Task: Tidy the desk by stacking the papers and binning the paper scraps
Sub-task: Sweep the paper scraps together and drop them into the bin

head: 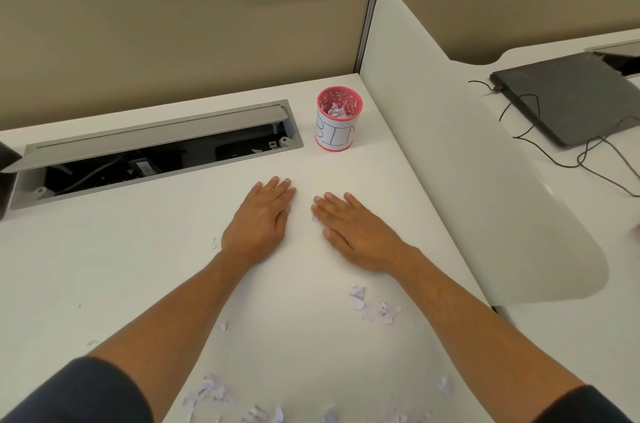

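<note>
Both the left hand (259,218) and the right hand (353,232) lie flat with fingers straight on the bench (121,266), holding nothing, probably poised to sweep. Paper scraps (375,308) lie scattered nearer the person; the bin (337,119) beyond already holds some.

Pink bin (338,120) upright, scraps inside; torn scraps (375,308) scattered on desk.

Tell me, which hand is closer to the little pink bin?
Right. The right hand lies flat just below the pink bin, slightly to its right; the left hand lies flat further off, below and left.
</note>
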